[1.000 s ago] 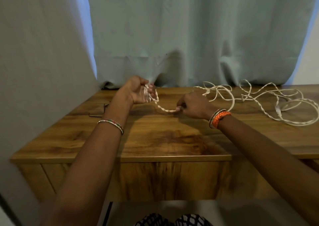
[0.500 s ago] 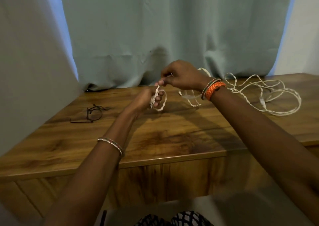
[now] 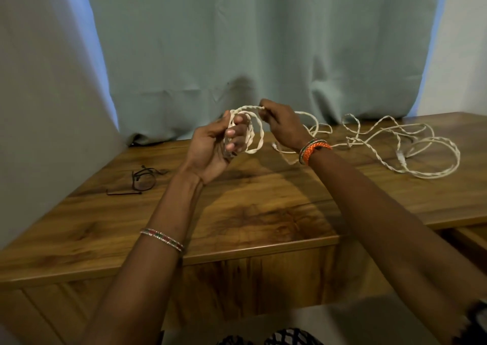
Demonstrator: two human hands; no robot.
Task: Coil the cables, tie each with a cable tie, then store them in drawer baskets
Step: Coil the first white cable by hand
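A pale green curtain (image 3: 263, 41) hangs behind the bench (image 3: 263, 213), its hem meeting the bench's far edge. The bench is wooden, with a panelled front below its near edge.

The white twisted cable (image 3: 411, 144) lies in loose, tangled loops on the bench toward the far right corner; one run leads from there up to both hands, above the middle of the far edge.

The left hand (image 3: 210, 147) is raised above the bench, palm turned up. Its fingers (image 3: 234, 133) are curled through a small coil of the cable, gripping several turns. The right hand (image 3: 282, 126) is just beside it, its fingers pinching the cable where the next turn arcs over the coil. An orange bracelet (image 3: 315, 148) sits on the right wrist, a thin beaded bangle (image 3: 162, 239) on the left forearm.

Black cable ties (image 3: 142, 180) lie on the bench near its far left corner, well apart from the hands.
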